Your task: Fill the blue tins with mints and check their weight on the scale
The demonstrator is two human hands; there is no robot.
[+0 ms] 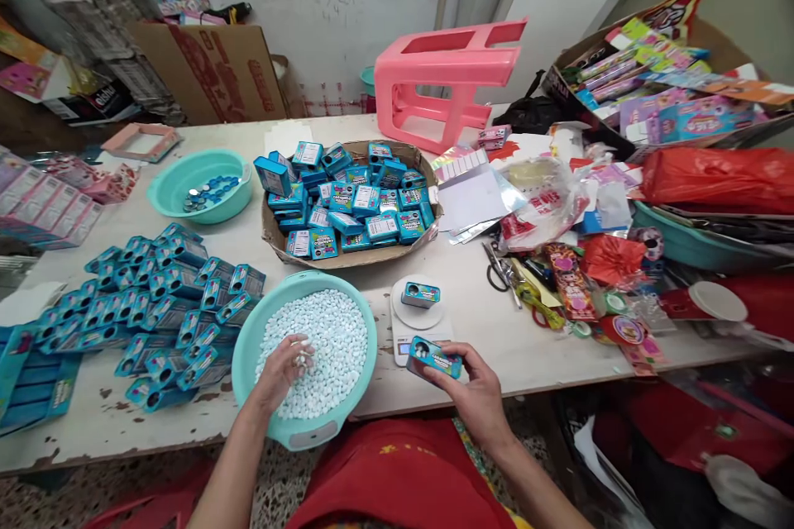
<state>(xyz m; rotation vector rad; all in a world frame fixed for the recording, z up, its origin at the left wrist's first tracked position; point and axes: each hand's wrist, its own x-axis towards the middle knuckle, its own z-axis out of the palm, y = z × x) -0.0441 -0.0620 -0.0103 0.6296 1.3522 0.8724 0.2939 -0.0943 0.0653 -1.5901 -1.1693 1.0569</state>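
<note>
Over a teal basin (365, 347) of small pale candies (335, 322), my left hand (286, 365) has its fingers closed round a few candies. My right hand (475, 388) holds a blue tin (434, 358) by its sides, its round opening facing up with candies showing in it. Just behind that tin, another blue tin (422, 294) lies on a white digital scale (402, 329). Many open blue tins (167, 310) stand grouped on the table left of the basin. A shallow cardboard box (347, 258) holds a heap of blue tins behind the basin.
A smaller teal bowl (232, 202) with round lids stands at the back left. Scissors (498, 269), wrappers and plastic bags (539, 198) crowd the right side. Behind them are a pink stool (447, 66) and a full carton (595, 128). The table's front edge (397, 409) runs close to me.
</note>
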